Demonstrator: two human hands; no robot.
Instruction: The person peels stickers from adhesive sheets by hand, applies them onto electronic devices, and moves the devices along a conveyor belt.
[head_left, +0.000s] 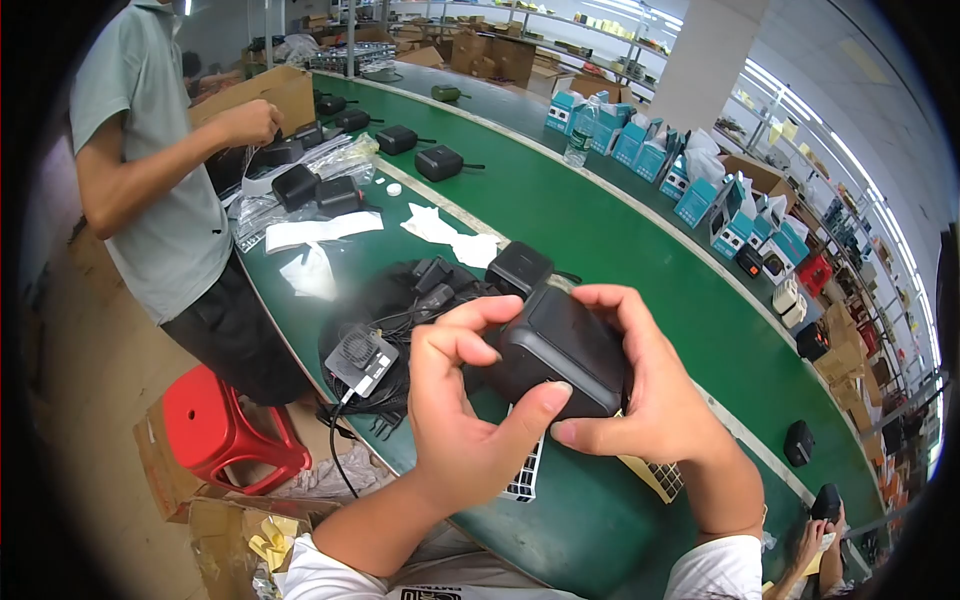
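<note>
Between both hands, above the near edge of the green bench, I hold a black boxy portable speaker [565,350], tilted. My left hand [455,400] grips its left side, thumb on the lower edge and fingers at the upper corner. Around the right side curls my right hand [655,390], its thumb along the bottom edge. A second black speaker [518,267] with a strap sits just behind. Left of my hands lie a grey boxy device [362,360] with a cable and a tangle of black adapters and leads [435,290]. Partly hidden below are slotted pieces [525,478].
A green conveyor belt [640,240] carries several black speakers [440,162]. Blue boxes [650,160] and a water bottle [580,135] line its far side. Another person [150,170] stands at left by a red stool [215,420]. A co-worker's hands [820,545] show at lower right.
</note>
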